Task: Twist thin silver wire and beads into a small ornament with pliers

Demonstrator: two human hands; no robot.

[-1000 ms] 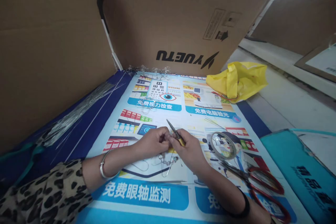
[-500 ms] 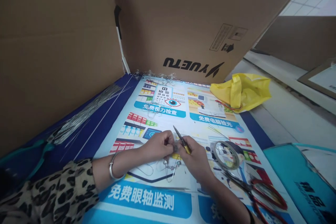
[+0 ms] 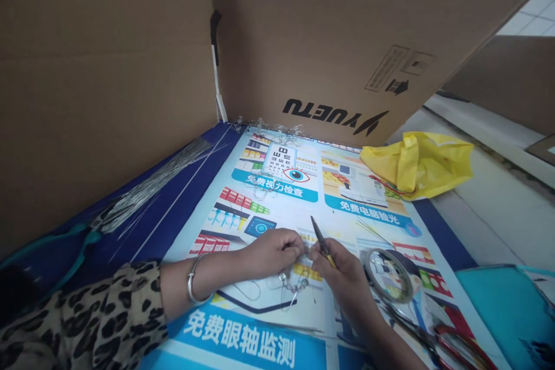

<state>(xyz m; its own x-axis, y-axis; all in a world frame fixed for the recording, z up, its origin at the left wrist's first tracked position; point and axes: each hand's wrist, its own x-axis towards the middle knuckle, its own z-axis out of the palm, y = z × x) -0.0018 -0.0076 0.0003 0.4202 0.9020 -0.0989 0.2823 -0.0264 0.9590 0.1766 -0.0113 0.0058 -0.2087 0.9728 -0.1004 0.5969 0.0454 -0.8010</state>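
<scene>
pointed tool (image 3: pixel 319 236) | in right hand (image 3: pixel 340 266) | beaded wire (image 3: pixel 302 285) | near left hand (image 3: pixel 281 251)

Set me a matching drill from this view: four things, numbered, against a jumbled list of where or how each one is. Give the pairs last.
1. pointed tool
2. yellow bag
3. bundle of thin wires
4. ring-shaped roll

A. on the dark blue strip left of the poster
B. beside the red-handled scissors
C. held in the right hand
D. crumpled, at the poster's far right corner

Pairs: 1-C, 2-D, 3-A, 4-B
</scene>
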